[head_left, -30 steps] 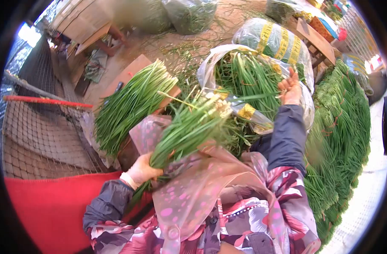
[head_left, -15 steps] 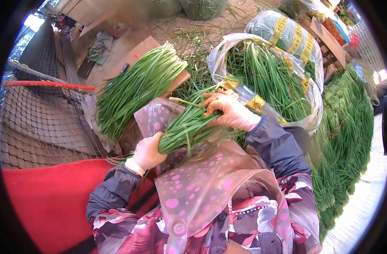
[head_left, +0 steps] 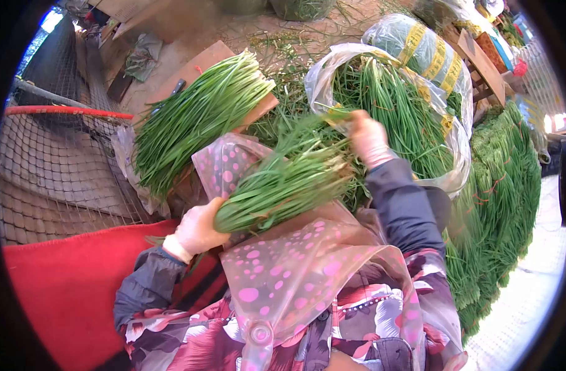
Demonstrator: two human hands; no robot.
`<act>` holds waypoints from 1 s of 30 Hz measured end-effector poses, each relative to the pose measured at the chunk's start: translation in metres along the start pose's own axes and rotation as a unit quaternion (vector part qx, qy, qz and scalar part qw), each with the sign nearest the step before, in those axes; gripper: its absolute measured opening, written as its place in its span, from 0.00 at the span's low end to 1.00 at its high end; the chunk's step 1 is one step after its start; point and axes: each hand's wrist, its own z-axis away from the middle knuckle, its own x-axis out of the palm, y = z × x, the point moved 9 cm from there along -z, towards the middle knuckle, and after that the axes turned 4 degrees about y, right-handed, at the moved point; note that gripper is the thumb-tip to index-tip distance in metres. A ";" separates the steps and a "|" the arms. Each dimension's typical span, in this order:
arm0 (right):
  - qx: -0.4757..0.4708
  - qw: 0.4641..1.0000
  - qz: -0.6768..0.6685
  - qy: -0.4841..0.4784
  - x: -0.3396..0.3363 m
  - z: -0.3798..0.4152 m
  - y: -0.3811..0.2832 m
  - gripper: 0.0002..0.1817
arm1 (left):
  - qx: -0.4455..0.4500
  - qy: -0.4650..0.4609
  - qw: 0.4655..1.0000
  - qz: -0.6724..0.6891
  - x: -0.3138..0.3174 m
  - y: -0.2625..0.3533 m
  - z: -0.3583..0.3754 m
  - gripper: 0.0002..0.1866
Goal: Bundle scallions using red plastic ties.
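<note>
Across my lap lies a loose bunch of garlic chives (head_left: 283, 185), its leafy end gripped by my left hand (head_left: 201, 230) in a thin pale glove. The pale cut ends point right and look smeared by motion. Beyond those ends, my gloved right hand (head_left: 368, 137) is closed, with a few blurred chive blades trailing left from its fingers. A pink-dotted plastic apron (head_left: 283, 260) covers my lap under the bunch. To the left, a thick pile of chives (head_left: 202, 117) rests on a brown board (head_left: 220, 52).
Bundled chives fill an open clear bag (head_left: 319, 83) beside my right hand. Behind it lies a wrapped bag (head_left: 413, 43) with yellow tape. A tall chive stack (head_left: 502, 210) stands at right. Netting (head_left: 54, 161) and red cloth (head_left: 79, 278) are at left; a dark handle (head_left: 179, 86) lies by the board.
My right hand has drawn away from the bunch, up and to the right, with a few blades. My left hand and the bunch have shifted slightly left.
</note>
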 end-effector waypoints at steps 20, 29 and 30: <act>-0.138 0.888 -0.248 -0.363 0.050 0.066 -0.147 0.11 | 0.007 0.141 0.990 0.005 -0.010 0.017 -0.005 0.28; -0.070 0.901 0.235 -0.359 0.019 0.047 0.001 0.28 | -0.137 0.143 0.926 0.320 -0.004 -0.030 0.008 0.18; -0.099 0.927 0.144 -0.333 0.015 0.050 -0.019 0.36 | -0.102 0.189 0.919 0.330 -0.004 -0.029 0.005 0.19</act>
